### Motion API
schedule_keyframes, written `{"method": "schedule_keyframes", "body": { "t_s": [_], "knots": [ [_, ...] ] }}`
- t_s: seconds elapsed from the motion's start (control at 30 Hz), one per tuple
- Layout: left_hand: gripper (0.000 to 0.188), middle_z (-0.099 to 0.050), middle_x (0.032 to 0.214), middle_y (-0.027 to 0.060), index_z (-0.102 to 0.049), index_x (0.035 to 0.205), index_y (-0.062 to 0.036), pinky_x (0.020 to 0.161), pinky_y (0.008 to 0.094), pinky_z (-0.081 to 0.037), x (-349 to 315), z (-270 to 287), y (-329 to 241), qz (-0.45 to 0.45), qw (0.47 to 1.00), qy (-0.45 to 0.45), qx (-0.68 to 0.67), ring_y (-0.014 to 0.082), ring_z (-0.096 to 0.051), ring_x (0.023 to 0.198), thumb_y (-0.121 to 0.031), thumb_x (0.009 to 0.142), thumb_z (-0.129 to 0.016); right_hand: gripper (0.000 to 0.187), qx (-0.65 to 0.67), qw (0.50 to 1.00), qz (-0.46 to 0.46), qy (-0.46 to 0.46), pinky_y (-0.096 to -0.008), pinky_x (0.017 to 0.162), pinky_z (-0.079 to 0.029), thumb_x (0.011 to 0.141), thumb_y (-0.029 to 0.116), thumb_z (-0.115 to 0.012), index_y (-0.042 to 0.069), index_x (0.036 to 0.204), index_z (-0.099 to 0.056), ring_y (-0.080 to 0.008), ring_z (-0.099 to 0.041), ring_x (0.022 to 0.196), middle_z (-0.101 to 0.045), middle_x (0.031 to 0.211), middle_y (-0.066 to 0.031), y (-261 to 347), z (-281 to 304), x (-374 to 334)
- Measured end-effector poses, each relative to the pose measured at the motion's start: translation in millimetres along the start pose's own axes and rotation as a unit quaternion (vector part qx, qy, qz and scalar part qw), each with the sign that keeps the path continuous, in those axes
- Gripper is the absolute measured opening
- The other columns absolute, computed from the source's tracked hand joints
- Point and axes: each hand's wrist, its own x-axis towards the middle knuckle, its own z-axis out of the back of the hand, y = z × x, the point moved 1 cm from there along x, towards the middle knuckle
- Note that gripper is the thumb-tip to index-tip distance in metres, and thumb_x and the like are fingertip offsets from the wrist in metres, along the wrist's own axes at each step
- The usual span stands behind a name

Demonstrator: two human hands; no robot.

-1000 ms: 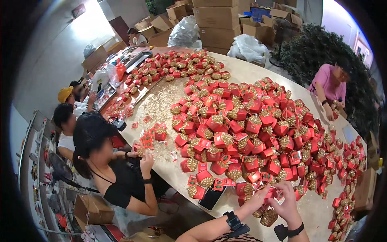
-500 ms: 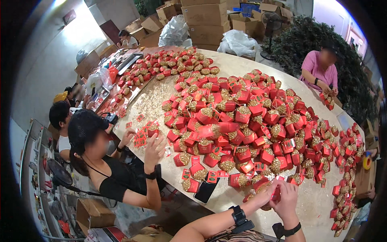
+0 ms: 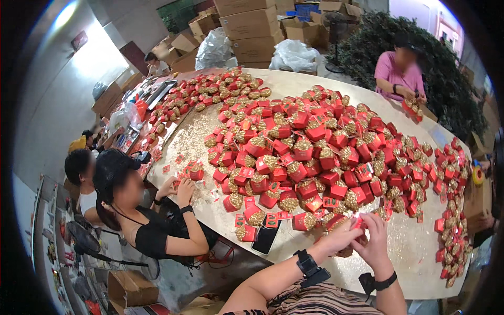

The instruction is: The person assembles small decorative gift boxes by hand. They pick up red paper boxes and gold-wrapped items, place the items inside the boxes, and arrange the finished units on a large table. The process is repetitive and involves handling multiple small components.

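At the near edge of the table, my left hand and my right hand are together, fingers pinched on a small red piece. It appears to belong to a red box ornament with gold filling, mostly hidden; some gold shows beneath my left hand. Just beyond my fingers lies a large pile of similar red boxes topped with gold, several with small red tags attached. A black phone rests left of my hands, partly under the tags.
A co-worker in black sits at my left, both hands on a red box. Across the table, a person in pink holds several red and gold pieces. More boxes line the right edge. Cartons stand behind the pale table.
The view has shifted slightly. A blurred red piece in mid-air over the pile is gone from the air. The co-worker at left has lowered both hands to a red box. My hands stay together.
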Motion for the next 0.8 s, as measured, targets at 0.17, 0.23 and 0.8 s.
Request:
{"method": "schedule_keyframes", "body": {
  "t_s": [0.17, 0.23, 0.8],
  "knots": [
    [0.035, -0.056, 0.101, 0.0022, -0.048, 0.115, 0.0004, 0.082, 0.0245, -0.043, -1, -3, 10, -0.079, 0.995, -0.062, 0.005, 0.0094, -0.051, 0.094, -0.001, 0.08, -0.048, 0.058, 0.07, 0.997, 0.023, -0.019, -0.0413, 0.092, -0.035, 0.061, 0.01, -0.069, 0.007, 0.116, -0.052, -0.0309, -0.048, 0.107, -0.051, 0.114, -0.014, 4, 12, -2],
    [0.036, -0.057, 0.104, 0.0047, -0.048, 0.114, 0.0011, 0.085, 0.0256, -0.043, 2, 1, 11, -0.099, 0.99, -0.091, 0.036, 0.011, -0.052, 0.096, 0.0, 0.079, -0.05, 0.055, 0.15, 0.988, 0.008, -0.02, -0.0404, 0.092, -0.038, 0.063, 0.009, -0.065, 0.006, 0.117, -0.052, -0.0331, -0.048, 0.106, -0.051, 0.114, -0.0152, -1, 9, 1],
    [0.025, -0.052, 0.074, -0.0002, -0.052, 0.098, -0.0034, 0.058, 0.0221, -0.043, -27, -20, -5, -0.194, 0.93, -0.213, 0.229, 0.0072, -0.051, 0.067, 0.0, 0.075, -0.061, 0.043, 0.248, 0.964, -0.06, -0.079, -0.0329, 0.082, -0.043, 0.065, 0.017, -0.075, 0.001, 0.1, -0.055, -0.0246, -0.055, 0.091, -0.055, 0.097, -0.0117, 7, -4, -6]
  ]
}}
